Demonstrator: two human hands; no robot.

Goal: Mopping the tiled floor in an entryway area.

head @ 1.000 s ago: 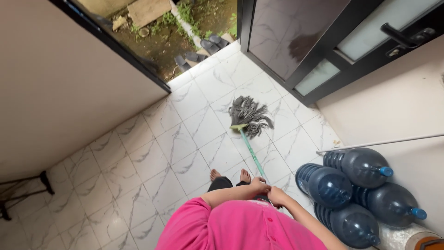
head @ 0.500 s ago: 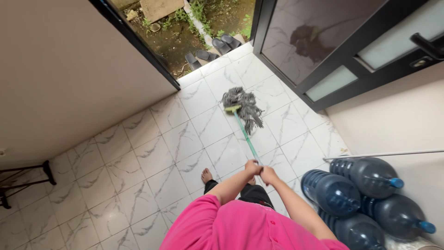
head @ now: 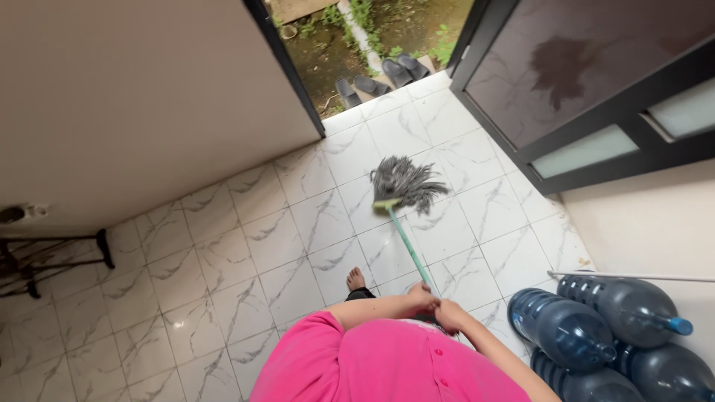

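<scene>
Nearest the camera, the person in a pink shirt [head: 387, 365] stands with one bare foot [head: 355, 279] showing on the white marbled floor tiles [head: 223, 260]. Both hands sit close together in front of the body: the left hand [head: 421, 296] is wrapped around the near end of the green mop handle [head: 408, 246], and the right hand [head: 449, 313] is clamped on the same handle just behind it, the two nearly touching. To the right of the body, dark blue water jugs [head: 588, 327] lie stacked against the wall, with a thin pale rod [head: 633, 277] resting just above them. From the hands the handle slants forward and left to the grey string mop head [head: 404, 182], which lies spread on the tiles in the middle of the floor, its strands fanned towards the door. Compared with half a second ago, the arms are bent and drawn back towards the body, and the mop head sits nearer the person, farther from the threshold; this reads as the pull stroke of mopping, dragging across tiles just reached. Beyond, grey sandals [head: 380, 78] lie by the open dark-framed door [head: 588, 82].
</scene>
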